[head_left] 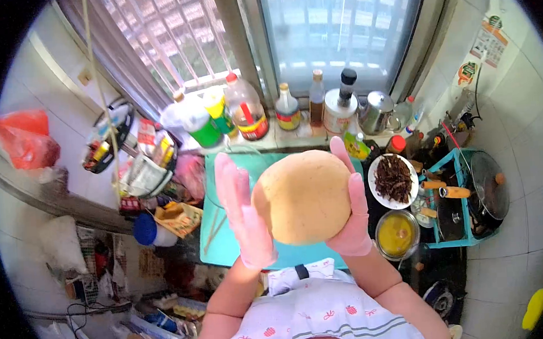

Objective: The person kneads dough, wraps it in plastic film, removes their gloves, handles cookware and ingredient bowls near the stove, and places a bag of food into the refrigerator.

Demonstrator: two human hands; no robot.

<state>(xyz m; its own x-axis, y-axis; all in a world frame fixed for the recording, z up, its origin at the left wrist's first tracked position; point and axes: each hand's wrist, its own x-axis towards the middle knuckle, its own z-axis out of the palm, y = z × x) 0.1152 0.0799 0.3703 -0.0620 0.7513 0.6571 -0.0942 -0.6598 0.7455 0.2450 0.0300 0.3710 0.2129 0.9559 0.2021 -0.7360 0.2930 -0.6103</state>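
Observation:
A large, round, pale tan ball of dough (302, 197) is held up above a turquoise mat (217, 241). My left hand (240, 209), in a thin see-through glove, stands at the dough's left side with its fingers stretched upward. At the right side, my right hand (352, 211), also gloved, supports the dough from the side and below, its fingers pointing up. A pair of thin sticks (215, 230) lies on the mat left of my left hand.
Bottles (287, 109) and a metal pot (377, 112) line the window sill. On the right are a plate of dark food (392, 182), a bowl of yellow liquid (397, 235) and a turquoise rack (466, 243). A blue-lidded jar (154, 231) stands left.

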